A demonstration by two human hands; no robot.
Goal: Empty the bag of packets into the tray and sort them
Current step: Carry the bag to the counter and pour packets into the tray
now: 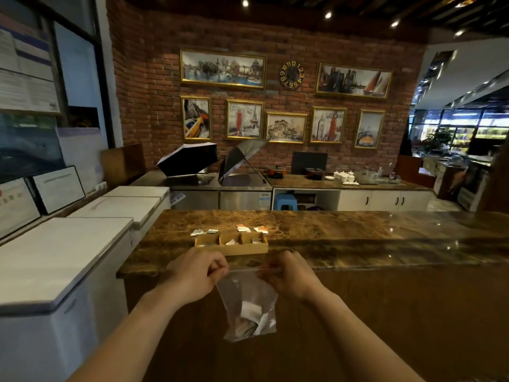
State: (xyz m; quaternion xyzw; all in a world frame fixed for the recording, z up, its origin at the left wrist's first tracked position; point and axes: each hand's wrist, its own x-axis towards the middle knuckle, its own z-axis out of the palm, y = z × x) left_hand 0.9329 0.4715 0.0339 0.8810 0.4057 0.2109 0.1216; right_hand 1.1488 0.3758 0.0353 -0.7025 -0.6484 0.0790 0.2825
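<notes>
A clear plastic bag (pixel 249 307) hangs in front of the counter, with several white packets bunched at its bottom. My left hand (pixel 192 274) pinches the left end of its top edge and my right hand (pixel 289 274) pinches the right end. Just beyond my hands a wooden tray (pixel 234 248) with three compartments sits on the brown marble counter (pixel 358 238). A few packets lie inside the tray. Behind it on the counter lie grey-white packets (pixel 203 232) at the left and orange-and-white packets (pixel 252 229) at the right.
White chest freezers (pixel 55 260) stand close on my left. The counter runs far to the right. Behind it are a steel worktop with two open umbrellas (pixel 190 159), a blue stool (pixel 285 201) and a back counter with pots and crockery.
</notes>
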